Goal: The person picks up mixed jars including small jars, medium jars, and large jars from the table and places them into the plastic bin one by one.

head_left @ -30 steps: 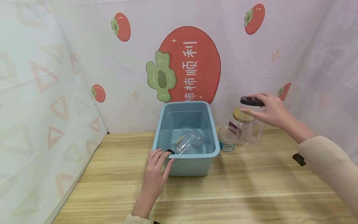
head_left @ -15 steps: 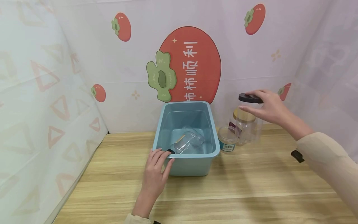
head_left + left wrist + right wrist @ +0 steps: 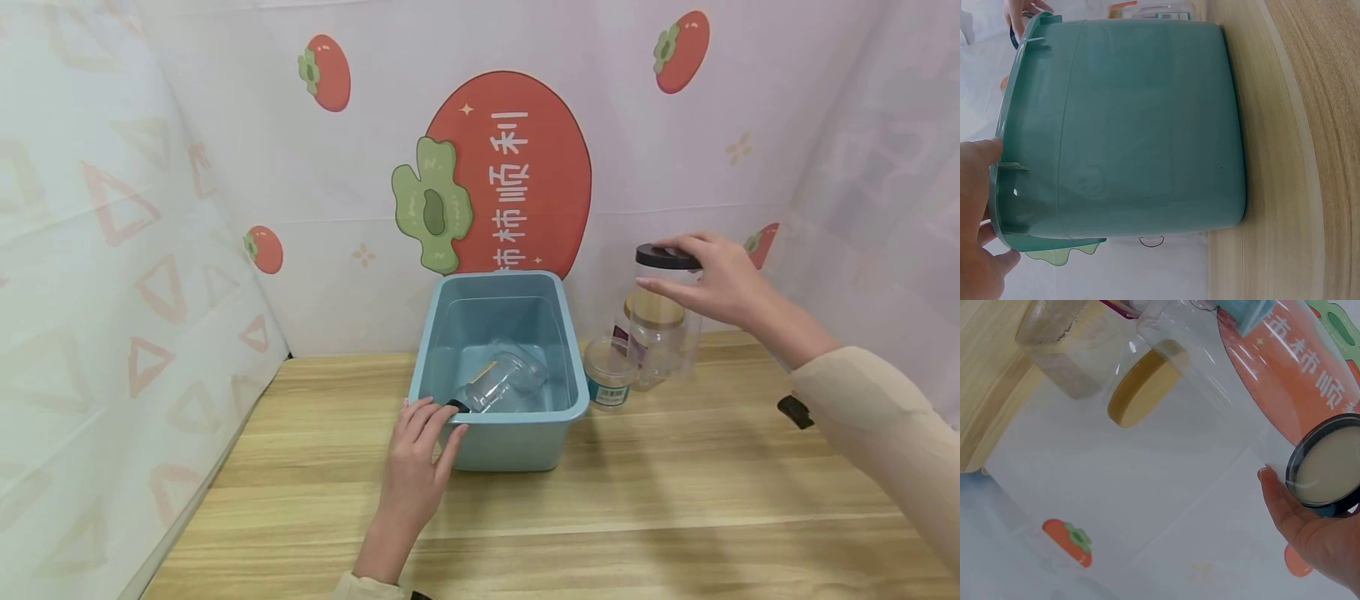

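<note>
Persimmon-print cloth [image 3: 330, 167] behind a wood-grain bench [image 3: 637, 517]; blue bin [image 3: 506, 417] sits on it, clear container [image 3: 497, 382] lying inside, left hand [image 3: 415, 458] gripping the bin's near-left rim. Right hand [image 3: 712, 279] pinches a tall clear jar [image 3: 693, 333] by its black lid [image 3: 660, 257], upright and raised off the bench, in front of a gold-lidded jar [image 3: 654, 310]. Small clear tub [image 3: 609, 379] with teal label stands just right of the bin.
</note>
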Demonstrator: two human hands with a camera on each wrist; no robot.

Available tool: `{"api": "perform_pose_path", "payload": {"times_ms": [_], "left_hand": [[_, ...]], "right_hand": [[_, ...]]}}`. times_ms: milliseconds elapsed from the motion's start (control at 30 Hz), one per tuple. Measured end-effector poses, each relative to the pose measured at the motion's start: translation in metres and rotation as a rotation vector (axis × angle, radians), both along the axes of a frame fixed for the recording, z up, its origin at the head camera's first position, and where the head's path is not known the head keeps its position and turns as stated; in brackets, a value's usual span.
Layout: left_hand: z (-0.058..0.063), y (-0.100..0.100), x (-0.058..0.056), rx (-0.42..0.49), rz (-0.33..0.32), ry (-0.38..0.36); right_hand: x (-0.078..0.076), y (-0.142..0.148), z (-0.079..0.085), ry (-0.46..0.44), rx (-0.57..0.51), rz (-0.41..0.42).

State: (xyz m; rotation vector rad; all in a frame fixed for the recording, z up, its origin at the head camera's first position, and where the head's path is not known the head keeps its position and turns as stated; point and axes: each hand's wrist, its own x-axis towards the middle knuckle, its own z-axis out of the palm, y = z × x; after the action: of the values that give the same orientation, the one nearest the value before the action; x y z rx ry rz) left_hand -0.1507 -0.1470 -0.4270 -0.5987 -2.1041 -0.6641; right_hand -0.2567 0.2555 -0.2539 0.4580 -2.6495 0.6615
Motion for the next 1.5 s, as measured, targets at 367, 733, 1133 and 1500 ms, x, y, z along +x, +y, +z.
{"api": "perform_pose_path", "payload": {"times_ms": [367, 733, 1133, 1500], "left_hand": [[0.000, 0.000, 0.000, -0.006, 0.006, 0.004], [-0.001, -0.001, -0.001, -0.003, 0.001, 0.008], [-0.001, 0.000, -0.001, -0.001, -0.003, 0.006], [-0.001, 0.000, -0.001, 0.005, -0.008, 0.006]], "right_hand": [[0.000, -0.003, 0.005, 0.004, 0.003, 0.011], [-0.002, -0.008, 0.011, -0.026, 0.020, 0.013], [-0.004, -0.013, 0.014, -0.010, 0.027, 0.020], [-0.006, -0.020, 0.018, -0.001, 0.029, 0.031]]}}
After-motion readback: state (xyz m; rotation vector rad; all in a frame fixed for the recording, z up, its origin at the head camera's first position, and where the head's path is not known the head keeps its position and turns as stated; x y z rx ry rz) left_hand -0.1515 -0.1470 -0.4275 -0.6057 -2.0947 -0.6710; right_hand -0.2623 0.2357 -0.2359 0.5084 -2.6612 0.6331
